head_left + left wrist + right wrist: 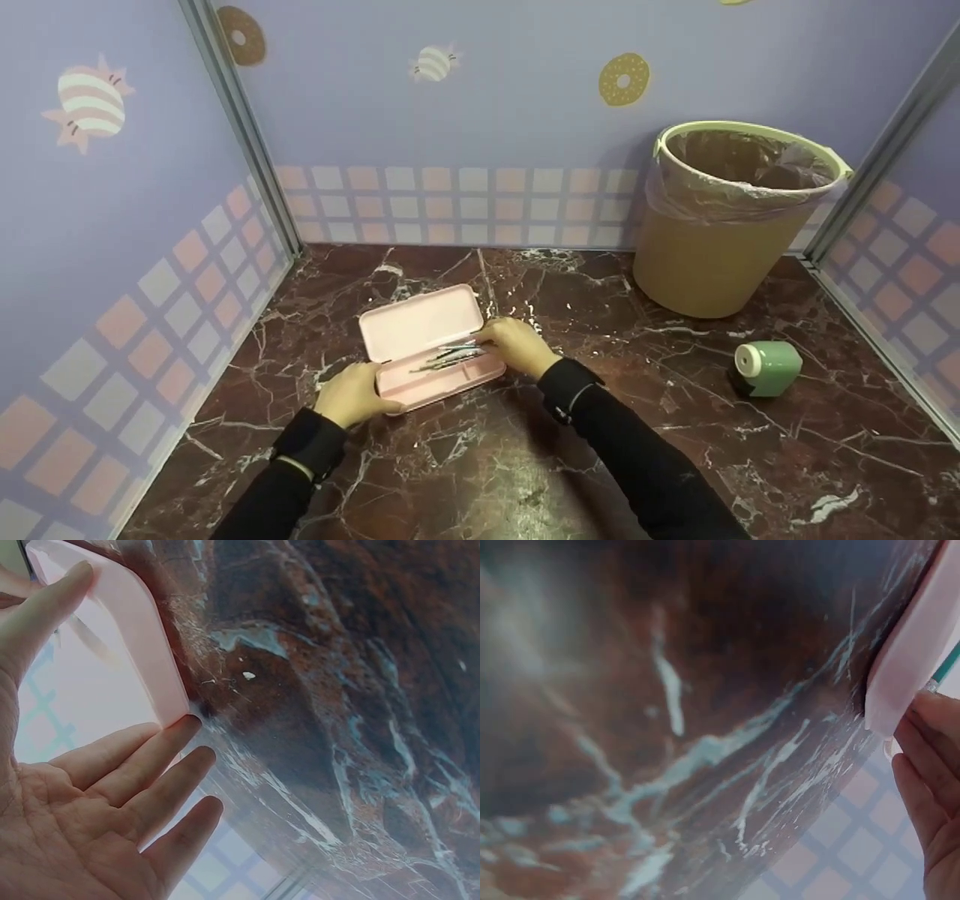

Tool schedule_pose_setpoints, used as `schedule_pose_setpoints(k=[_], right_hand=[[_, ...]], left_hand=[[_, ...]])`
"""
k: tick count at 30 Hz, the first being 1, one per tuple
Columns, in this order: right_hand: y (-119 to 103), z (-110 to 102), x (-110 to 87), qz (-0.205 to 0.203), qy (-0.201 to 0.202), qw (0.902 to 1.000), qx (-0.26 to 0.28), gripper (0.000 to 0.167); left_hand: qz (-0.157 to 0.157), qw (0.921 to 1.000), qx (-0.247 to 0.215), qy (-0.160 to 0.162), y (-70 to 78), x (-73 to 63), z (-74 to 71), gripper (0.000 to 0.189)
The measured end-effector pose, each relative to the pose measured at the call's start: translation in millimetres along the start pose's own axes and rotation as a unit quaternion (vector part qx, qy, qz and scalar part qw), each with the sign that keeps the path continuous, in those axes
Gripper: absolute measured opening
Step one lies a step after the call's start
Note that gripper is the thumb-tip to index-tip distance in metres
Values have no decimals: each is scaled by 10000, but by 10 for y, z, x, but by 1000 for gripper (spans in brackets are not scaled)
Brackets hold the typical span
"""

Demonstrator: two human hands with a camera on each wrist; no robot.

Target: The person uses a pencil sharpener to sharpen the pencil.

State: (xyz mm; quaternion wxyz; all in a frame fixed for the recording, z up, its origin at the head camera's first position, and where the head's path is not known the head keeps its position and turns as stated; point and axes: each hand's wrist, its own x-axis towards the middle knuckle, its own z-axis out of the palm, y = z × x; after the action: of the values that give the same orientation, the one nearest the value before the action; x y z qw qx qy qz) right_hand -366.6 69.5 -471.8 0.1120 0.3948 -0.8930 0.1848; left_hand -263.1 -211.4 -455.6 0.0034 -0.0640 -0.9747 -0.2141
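At the left end of the pink pencil case (431,390), left hand (354,394) has straight, spread fingers, thumb against the near corner; reads as bracing. At its right end, right hand (521,346) has fingertips at the rim, next to the pens (450,356); can't tell if they pinch a pen or just the wall. Step in hand, my read: settling pens into the tray. Next move probably calls for getting every pen below the rim and right fingers clear before the lid (422,324) swings over, left hand bracing. Case sits on the table (480,480) between both hands: pale pink, smooth, rounded corners, lid open on its far side, slim pens loose and slightly fanned in the tray. White scraps (531,310) lie beyond the case, off its far right corner. Green gadget with a round white face (780,367), maybe a sharpener, well right of the case. Lined bin (705,262) farther back, right of the case.
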Motion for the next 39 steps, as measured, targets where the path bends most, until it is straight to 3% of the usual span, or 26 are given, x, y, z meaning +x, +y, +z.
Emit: schedule_pose_setpoints(k=[7, 12, 20, 24, 27, 35, 39], right_hand=[[58, -126, -226, 482, 543, 9909, 1135, 11], [129, -283, -476, 1061, 970, 9752, 1684, 13], [183, -493, -894, 2103, 1344, 9317, 2637, 18], [205, -530, -1107, 2569, 1393, 9011, 3203, 21], [230, -556, -1250, 2747, 1495, 8847, 3457, 25], [164, -622, -1380, 2732, 1711, 8792, 3509, 23], [117, -657, -1413, 2732, 1752, 8806, 3453, 25]], left_hand=[[12, 10000, -19, 54, -4, -21, -6, 48], [41, 10000, -11, 44, -2, -14, 0, 50], [-54, 9995, 287, -105, 49, 22, -54, 43], [-69, 9986, 483, -212, 71, 51, -72, 46], [-48, 9980, 579, -267, 81, 74, -77, 47], [-40, 9967, 780, -212, 130, 40, -97, 47], [41, 9948, 1014, 80, 240, -4, -99, 44]])
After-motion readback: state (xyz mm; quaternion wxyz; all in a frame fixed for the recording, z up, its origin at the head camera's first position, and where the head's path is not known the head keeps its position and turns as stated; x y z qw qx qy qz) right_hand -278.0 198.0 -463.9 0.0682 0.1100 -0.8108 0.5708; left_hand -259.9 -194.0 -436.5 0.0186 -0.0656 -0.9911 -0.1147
